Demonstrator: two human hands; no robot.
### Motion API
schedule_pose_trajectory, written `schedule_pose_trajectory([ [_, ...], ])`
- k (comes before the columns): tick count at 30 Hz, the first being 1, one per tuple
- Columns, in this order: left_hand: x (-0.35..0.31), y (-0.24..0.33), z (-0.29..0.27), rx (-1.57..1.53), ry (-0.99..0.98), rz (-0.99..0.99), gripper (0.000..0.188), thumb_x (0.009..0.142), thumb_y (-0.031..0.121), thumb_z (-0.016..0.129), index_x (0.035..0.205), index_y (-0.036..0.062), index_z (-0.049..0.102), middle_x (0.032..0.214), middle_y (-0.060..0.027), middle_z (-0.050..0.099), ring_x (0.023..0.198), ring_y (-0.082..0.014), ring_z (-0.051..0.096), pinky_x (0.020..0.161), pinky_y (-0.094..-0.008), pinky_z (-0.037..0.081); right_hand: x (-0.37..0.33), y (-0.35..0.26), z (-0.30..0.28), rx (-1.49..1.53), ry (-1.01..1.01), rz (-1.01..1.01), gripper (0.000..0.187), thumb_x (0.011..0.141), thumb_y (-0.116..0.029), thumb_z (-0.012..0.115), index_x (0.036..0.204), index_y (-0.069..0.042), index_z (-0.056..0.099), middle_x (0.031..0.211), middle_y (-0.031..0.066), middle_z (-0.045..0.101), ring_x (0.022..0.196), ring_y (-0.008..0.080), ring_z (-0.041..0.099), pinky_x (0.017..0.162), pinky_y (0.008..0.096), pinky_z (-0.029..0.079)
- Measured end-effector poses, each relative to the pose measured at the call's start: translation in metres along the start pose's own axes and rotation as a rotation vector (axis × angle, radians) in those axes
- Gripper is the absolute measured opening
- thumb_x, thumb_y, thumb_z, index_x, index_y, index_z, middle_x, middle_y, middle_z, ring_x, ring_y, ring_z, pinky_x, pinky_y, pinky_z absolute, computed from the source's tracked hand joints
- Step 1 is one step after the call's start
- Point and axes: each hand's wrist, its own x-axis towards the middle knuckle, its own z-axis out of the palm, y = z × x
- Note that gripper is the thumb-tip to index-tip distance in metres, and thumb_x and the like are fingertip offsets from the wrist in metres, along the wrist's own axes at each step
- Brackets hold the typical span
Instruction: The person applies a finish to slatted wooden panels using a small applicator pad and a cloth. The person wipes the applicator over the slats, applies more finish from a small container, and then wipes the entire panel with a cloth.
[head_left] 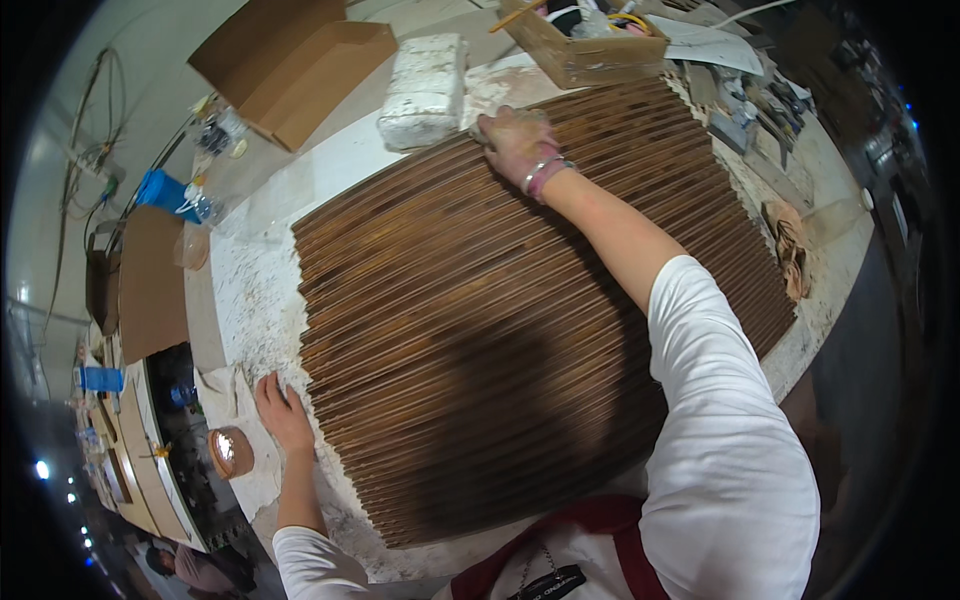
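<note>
A large brown wooden panel (pixel 480 300) with ridges running across it lies flat on the white-dusted table. Stretched to its far edge, my right hand (pixel 520 150) wears a stained pinkish glove, with a bracelet at the wrist. Its fingers are curled down on the ridges over something small and greyish, mostly hidden, which I cannot make out. Beside the panel's left edge, my bare left hand (pixel 284 412) rests on the tabletop with its fingers apart, holding nothing. A whitish cloth (pixel 222 388) and a round copper-coloured container (pixel 231 452) are close to it.
Behind the panel stand a white-smeared block (pixel 424 90), an open cardboard box (pixel 290 75) and a box of odds and ends (pixel 590 60). Scraps and tools (pixel 755 120) crowd the far right. A crumpled brown cloth (pixel 787 250) and a clear bottle (pixel 838 218) lie along the right edge.
</note>
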Motion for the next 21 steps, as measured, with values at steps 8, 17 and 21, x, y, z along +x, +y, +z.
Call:
schedule_pose_trajectory([
  [8,0.005,-0.001,-0.004,-0.002,-0.038,0.028,0.036,0.094,0.010,0.052,0.129,0.0012,0.053,0.132,-0.0208,0.050,0.121,-0.0404,0.048,0.102,-0.0453,0.039,0.000,-0.046,0.010,0.141,0.077,-0.252,0.016,0.088,-0.025,0.056,0.094,-0.018,0.070,0.088,0.0139,0.067,0.080,0.0328,0.066,0.074,0.0438,0.053],
  [17,0.006,0.002,-0.002,0.027,-0.040,0.035,0.038,0.093,0.011,0.053,0.129,-0.0005,0.053,0.131,-0.0217,0.050,0.121,-0.0405,0.048,0.104,-0.0457,0.038,-0.007,0.187,-0.022,-0.128,0.067,0.296,0.037,0.098,-0.045,0.050,0.111,-0.016,0.069,0.104,0.0171,0.067,0.097,0.0347,0.065,0.083,0.0445,0.052],
  [21,-0.005,-0.001,-0.011,0.053,0.001,0.026,0.037,0.092,0.012,0.055,0.127,0.0003,0.055,0.129,-0.0219,0.052,0.120,-0.0404,0.049,0.103,-0.0466,0.039,-0.046,0.060,-0.027,0.131,0.058,-0.188,0.028,0.097,-0.040,0.052,0.104,-0.017,0.067,0.093,0.0140,0.066,0.088,0.0343,0.064,0.076,0.0458,0.052],
])
